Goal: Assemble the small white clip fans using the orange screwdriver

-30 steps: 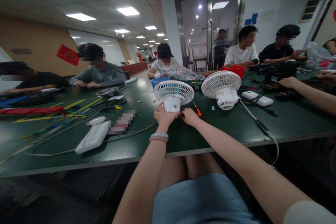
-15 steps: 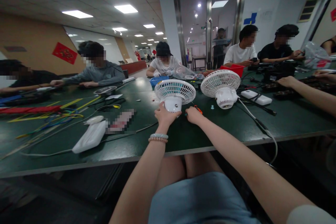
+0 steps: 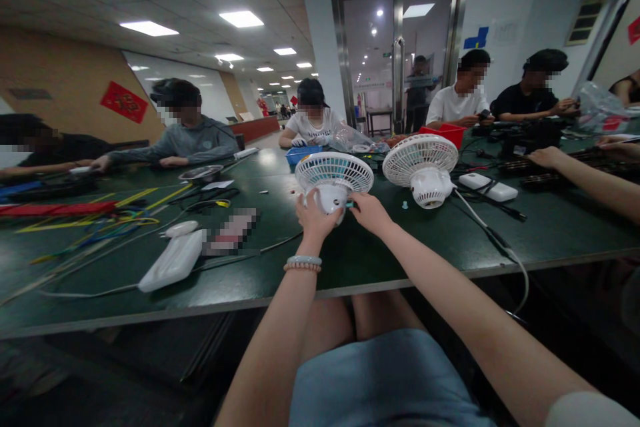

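A small white fan [image 3: 334,173] with a round grille stands on the dark green table [image 3: 410,247] in front of me. My left hand [image 3: 313,219], a bead bracelet on its wrist, is wrapped round the fan's white motor housing from the left. My right hand [image 3: 369,211] is closed in a pinch round a small screwdriver [image 3: 351,204]. Only the screwdriver's greenish end shows, and it touches the right side of the housing. A second white fan [image 3: 421,163] stands just to the right, untouched.
A white fan base [image 3: 173,260] with a cable lies at the left, near coloured wires [image 3: 100,220]. Another white base [image 3: 489,186] and a cable [image 3: 493,237] lie at the right. A blue bin [image 3: 305,152] and a red bin [image 3: 447,133] stand behind. Several people sit round the table; another person's forearm [image 3: 585,180] reaches in from the right.
My right hand closed over the orange screwdriver that lay right of the fan and lifted it to the housing. My left hand tilted the fan slightly toward me.
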Tool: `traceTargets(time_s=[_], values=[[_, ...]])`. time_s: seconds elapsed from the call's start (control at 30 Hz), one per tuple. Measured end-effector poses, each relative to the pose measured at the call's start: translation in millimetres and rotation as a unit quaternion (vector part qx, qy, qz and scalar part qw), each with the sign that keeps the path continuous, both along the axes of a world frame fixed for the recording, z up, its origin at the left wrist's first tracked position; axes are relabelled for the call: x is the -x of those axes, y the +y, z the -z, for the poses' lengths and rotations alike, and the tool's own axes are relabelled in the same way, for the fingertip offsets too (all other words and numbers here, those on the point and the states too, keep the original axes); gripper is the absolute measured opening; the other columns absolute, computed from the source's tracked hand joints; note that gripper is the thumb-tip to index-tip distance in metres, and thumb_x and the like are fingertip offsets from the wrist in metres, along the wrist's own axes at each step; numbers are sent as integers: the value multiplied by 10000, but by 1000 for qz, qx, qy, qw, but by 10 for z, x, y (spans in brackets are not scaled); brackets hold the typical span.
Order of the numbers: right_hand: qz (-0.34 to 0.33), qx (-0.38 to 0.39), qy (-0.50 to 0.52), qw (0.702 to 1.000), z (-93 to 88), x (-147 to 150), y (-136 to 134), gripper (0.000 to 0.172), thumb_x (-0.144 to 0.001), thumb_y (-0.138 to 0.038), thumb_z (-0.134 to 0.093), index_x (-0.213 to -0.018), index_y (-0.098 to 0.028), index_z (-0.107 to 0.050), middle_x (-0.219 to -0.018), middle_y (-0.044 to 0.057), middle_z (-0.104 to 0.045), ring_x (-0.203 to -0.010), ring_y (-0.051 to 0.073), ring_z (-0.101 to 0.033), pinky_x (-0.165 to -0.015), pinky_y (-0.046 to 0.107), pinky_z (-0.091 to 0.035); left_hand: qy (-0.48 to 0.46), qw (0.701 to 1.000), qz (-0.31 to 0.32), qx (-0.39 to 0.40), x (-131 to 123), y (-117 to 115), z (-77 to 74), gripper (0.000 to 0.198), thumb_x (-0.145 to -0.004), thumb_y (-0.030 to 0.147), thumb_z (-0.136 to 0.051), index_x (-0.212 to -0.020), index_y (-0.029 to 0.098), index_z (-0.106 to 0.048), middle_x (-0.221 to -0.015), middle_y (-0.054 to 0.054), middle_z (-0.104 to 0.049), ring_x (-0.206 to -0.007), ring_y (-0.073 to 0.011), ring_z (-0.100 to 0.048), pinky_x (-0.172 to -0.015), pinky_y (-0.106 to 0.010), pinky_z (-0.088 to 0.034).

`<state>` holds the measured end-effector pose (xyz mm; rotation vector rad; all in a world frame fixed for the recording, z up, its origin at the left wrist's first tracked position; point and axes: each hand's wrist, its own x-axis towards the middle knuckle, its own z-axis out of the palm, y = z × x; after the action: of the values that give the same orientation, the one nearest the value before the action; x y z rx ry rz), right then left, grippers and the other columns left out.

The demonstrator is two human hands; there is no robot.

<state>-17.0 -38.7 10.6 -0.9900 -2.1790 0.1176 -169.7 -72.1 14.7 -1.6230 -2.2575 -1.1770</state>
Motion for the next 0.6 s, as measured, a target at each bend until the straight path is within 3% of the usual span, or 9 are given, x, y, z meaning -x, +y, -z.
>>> traceTargets(time_s=[0.27,0.6], values=[[-32,-31,97,994,24,189,111,222,-834,-148,-455,-1003,-135,-599,-1013,90,-613,-969,169,-532,-885,283,-383,-83,996,10,-36,46,50,-5,732,-667,429,-615,-1301,233,-307,-1324,-119,-295,-1258,-283,-311,-1011,-442,-336],[-64,-46,106,991,34,176,70,237,-834,-141,-441,-1006,-154,-604,-996,83,-598,-969,170,-522,-883,288,-393,-108,994,-7,-15,36,90,-16,702,-682,428,-605,-1292,205,-339,-1305,-139,-348,-1254,-300,-325,-996,-449,-335]])
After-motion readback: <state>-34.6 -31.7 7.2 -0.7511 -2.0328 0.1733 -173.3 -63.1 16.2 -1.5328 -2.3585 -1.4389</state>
